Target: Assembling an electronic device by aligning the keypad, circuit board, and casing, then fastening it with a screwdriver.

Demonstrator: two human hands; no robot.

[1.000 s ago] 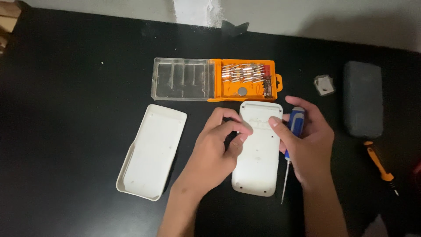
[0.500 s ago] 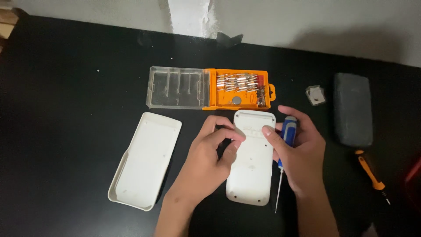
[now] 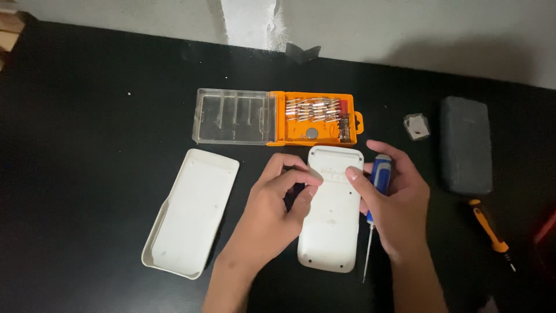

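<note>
- Nearest the camera, two bare forearms come up from the near edge over a matte black table (image 3: 81, 145), which fills almost the whole view and shows a few pale specks.
- The left hand (image 3: 272, 211) rests at the left edge of a white device shell (image 3: 330, 226) lying back-up in the middle of the table; its fingers are curled together, fingertips pinched at the shell's upper left side. Whether they grip anything small there cannot be told.
- The right hand (image 3: 394, 203) holds a blue-handled precision screwdriver (image 3: 375, 200) clamped between palm and fingers, its thin shaft pointing toward the near edge just right of the shell; the thumb presses on the shell's upper right corner.
- To the left, apart from the hands, a white cover (image 3: 194, 211) lies hollow side up, angled slightly.
- At the right, near the edge of view, an orange-handled screwdriver (image 3: 489, 232) lies on the table.
- Farther off, an orange bit case (image 3: 315, 119) lies open, its clear lid (image 3: 231, 116) folded out to the left, rows of metal bits inside.
- Far right, a dark grey rectangular pouch (image 3: 465, 145) lies flat, with a small pale square part (image 3: 417, 126) just left of it.
- Beyond the table's far edge, a pale wall (image 3: 434, 29) with a rough white patch (image 3: 249, 23).
</note>
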